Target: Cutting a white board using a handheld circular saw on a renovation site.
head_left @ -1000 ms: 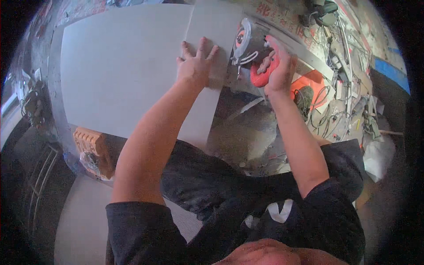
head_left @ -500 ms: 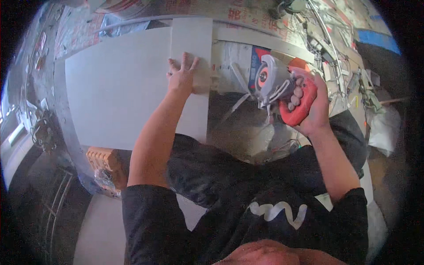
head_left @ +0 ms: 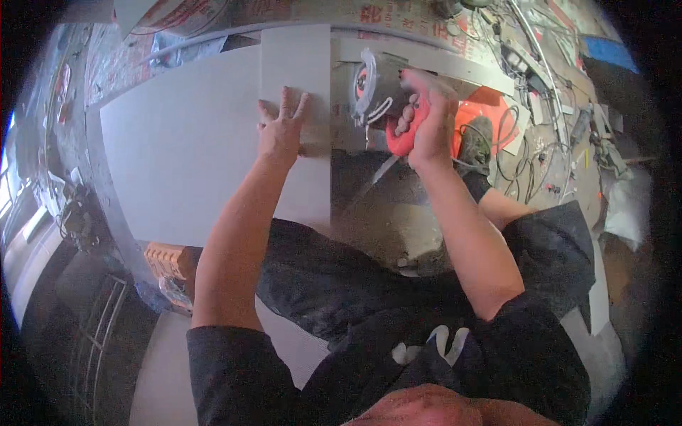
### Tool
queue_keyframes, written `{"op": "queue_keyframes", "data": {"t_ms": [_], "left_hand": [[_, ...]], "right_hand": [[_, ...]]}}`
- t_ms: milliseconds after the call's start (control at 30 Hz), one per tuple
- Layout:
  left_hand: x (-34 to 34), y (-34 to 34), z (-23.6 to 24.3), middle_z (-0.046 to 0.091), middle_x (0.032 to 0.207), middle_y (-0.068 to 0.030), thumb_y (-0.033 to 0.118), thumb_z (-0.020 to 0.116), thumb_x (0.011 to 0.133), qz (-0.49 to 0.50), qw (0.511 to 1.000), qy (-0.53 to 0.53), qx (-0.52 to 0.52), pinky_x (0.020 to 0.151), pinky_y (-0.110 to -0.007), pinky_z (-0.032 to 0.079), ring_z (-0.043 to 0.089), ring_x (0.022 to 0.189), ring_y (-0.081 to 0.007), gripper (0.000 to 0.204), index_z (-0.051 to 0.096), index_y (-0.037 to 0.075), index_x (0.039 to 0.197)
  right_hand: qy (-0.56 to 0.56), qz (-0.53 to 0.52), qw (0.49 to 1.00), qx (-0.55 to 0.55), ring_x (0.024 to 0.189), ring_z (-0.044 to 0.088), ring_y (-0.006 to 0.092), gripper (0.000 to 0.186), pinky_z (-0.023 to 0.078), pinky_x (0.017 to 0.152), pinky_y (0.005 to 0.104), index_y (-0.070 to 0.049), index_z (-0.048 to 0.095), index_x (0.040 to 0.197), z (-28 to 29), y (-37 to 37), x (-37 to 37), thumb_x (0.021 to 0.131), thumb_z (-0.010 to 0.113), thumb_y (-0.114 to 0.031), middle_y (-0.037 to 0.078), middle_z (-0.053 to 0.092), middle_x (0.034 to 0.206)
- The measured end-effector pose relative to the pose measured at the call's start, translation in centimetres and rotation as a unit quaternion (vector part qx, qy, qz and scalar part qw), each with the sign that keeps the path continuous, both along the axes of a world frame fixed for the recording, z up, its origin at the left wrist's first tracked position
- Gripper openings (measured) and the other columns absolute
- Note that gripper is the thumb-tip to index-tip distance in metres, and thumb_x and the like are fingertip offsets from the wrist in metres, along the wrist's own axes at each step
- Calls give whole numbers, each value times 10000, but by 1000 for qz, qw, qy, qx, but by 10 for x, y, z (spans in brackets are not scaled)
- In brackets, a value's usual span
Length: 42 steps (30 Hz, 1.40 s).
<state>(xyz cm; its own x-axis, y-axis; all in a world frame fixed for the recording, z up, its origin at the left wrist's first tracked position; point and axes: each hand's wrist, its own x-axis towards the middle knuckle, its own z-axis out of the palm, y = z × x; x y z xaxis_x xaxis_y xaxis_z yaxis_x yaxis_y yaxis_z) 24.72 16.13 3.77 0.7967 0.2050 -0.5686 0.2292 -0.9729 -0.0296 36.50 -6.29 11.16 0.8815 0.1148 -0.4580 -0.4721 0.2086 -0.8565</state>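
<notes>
My left hand (head_left: 280, 135) lies flat with fingers spread on a narrow white strip of board (head_left: 297, 60). Beneath and left of the strip stretches a large white board (head_left: 177, 149). Raised in my right hand (head_left: 432, 135) is a circular saw (head_left: 380, 84) with a grey guard and a red handle; my fingers wrap round that handle. The saw hangs just right of the strip's right edge, its round blade side turned toward the boards. I cannot tell whether the blade is spinning or touches anything.
Right of the saw are an orange-red sheet (head_left: 490, 117), a shoe (head_left: 476, 142) and loose dark cables (head_left: 522, 170). An orange case (head_left: 167, 263) stands by the large board's near edge. A white bag (head_left: 625, 213) lies at the far right, and a long pale strip (head_left: 440, 64) runs behind.
My right hand has carried the circular saw left, close to the strip's edge. The shoe and orange-red sheet have come into fuller view. My left hand stays spread on the strip.
</notes>
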Motion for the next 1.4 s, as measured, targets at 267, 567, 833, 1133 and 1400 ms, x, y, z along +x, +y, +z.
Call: {"op": "queue_keyframes", "data": {"t_ms": [267, 567, 833, 1133, 1400], "left_hand": [[-4, 1, -9, 105, 1675, -95, 184, 865, 711, 26, 999, -24, -9, 995, -604, 504, 259, 1420, -574, 1138, 166, 375, 1589], [1, -1, -5, 111, 1678, -78, 188, 830, 757, 42, 999, -8, -29, 1008, -632, 472, 243, 1428, -575, 1072, 181, 391, 1586], [0, 0, -3, 115, 1678, -75, 215, 761, 832, 35, 999, -2, -23, 980, -637, 487, 241, 1426, -580, 967, 181, 387, 1586], [0, 0, -2, 98, 1680, -83, 239, 754, 842, 29, 999, 0, -20, 1004, -641, 471, 232, 1421, -595, 946, 189, 383, 1587], [-4, 1, -10, 94, 1682, -76, 229, 697, 883, 38, 999, -17, -19, 1014, -653, 454, 226, 1427, -592, 878, 193, 389, 1584]], "right_hand": [[-3, 22, 999, 25, 555, 462, 102, 416, 418, 478, 273, -50, 687, 1184, -31, 28, 4, 966, 508, -356, -6, 432, 797], [-72, 89, 992, -45, 527, 496, 112, 509, 417, 509, 244, -56, 646, 1255, -41, 33, -1, 1004, 406, -427, 40, 504, 850], [-56, 75, 995, -35, 553, 464, 109, 437, 422, 483, 264, -59, 674, 1225, -36, 42, -3, 979, 452, -345, 7, 466, 833], [-77, 55, 994, -51, 522, 471, 115, 435, 423, 487, 267, -50, 672, 1228, -33, 55, 1, 976, 462, -335, 23, 468, 804], [-43, 73, 996, -31, 566, 474, 111, 454, 433, 511, 268, -60, 681, 1233, -37, 56, 7, 977, 447, -353, 14, 437, 823]]}}
